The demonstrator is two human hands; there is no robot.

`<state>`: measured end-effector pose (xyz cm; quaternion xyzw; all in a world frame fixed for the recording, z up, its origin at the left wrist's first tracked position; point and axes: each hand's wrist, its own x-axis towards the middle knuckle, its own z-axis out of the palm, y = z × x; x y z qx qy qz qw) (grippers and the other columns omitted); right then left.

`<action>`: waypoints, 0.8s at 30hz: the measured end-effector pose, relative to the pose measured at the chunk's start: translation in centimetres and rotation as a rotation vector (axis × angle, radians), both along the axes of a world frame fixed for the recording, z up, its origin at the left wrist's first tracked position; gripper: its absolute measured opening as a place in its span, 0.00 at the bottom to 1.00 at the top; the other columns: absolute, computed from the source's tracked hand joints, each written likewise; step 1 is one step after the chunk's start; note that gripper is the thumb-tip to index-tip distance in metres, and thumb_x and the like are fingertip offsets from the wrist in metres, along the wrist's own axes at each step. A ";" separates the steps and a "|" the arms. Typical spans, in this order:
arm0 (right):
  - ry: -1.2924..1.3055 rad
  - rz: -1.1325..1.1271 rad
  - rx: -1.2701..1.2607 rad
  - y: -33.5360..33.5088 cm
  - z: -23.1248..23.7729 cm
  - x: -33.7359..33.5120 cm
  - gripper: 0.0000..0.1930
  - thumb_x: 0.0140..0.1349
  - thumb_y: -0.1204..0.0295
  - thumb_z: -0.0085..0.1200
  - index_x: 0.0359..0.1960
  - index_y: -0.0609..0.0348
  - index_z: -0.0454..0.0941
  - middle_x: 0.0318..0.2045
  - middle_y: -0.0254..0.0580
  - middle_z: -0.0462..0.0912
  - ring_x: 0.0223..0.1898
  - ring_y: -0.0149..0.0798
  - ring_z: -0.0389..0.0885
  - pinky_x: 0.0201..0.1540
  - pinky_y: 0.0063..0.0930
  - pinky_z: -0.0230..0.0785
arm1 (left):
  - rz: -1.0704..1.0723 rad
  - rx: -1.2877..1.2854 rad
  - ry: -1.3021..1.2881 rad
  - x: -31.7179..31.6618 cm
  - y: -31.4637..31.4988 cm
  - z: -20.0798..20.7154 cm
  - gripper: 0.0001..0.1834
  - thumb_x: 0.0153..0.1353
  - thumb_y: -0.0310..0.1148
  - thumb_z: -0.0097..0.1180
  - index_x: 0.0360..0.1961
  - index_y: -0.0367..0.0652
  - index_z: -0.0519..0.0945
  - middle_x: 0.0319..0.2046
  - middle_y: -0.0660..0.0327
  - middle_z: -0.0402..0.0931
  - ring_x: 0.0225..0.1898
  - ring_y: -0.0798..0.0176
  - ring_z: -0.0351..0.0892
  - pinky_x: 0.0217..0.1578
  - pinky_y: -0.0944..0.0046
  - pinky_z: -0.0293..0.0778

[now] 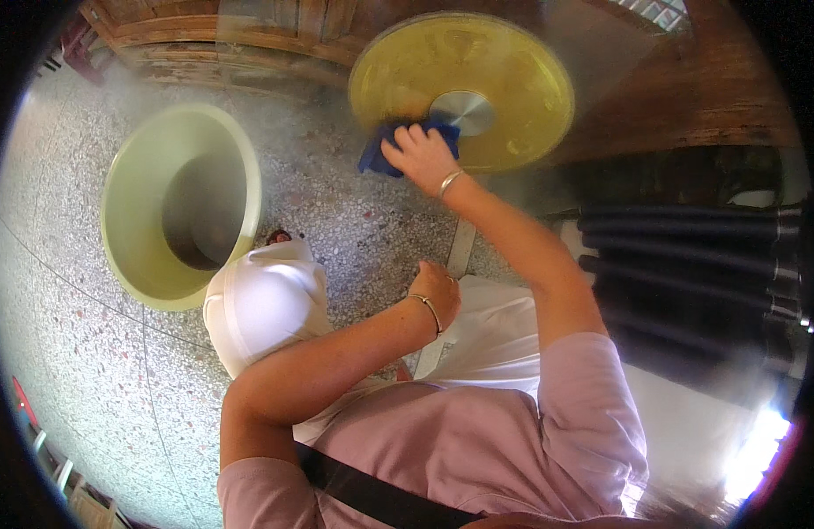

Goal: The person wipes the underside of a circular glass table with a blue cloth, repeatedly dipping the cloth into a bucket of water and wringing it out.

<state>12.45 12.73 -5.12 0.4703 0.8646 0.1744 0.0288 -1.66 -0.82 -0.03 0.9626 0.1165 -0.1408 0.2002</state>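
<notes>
- A yellow disc (464, 63) with a silver hub (470, 113) is being worked on; brown woodwork (275, 31) is being seen behind it, and how the disc is being supported cannot be told.
- A blue cloth (379, 152) is being held at the disc's near left edge, partly past the rim, with one end being lapped over the hub.
- By the right hand (420, 159), at that same edge, the cloth is being pinned and bunched, the grip being bent over it.
- The left hand (436, 289) is being held on the disc's near side, well apart from it, beside the white trousers (495, 335); its grip is being curled inward, and whether anything is being enclosed cannot be told.
- A pale green tub (125, 212) is being seen to the disc's left and nearer; whether water is being held in it cannot be told.
- Judged from the cloth's placing, the disc is being wiped between hub and near left edge.
- The next move seems to be calling for the cloth to be pressed flat and drawn evenly toward the disc's right side, where paler patches are being shown.
</notes>
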 end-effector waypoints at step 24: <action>0.018 0.014 0.246 8.3 -2.1 -8.7 0.16 0.49 0.69 0.49 0.42 0.52 0.73 0.36 0.39 0.70 0.38 0.40 0.68 0.32 0.34 0.66 | -0.170 0.007 0.157 -0.2 0.6 1.9 0.25 0.61 0.34 0.40 0.58 0.36 0.64 0.55 0.42 0.64 0.55 0.44 0.65 0.51 0.48 0.58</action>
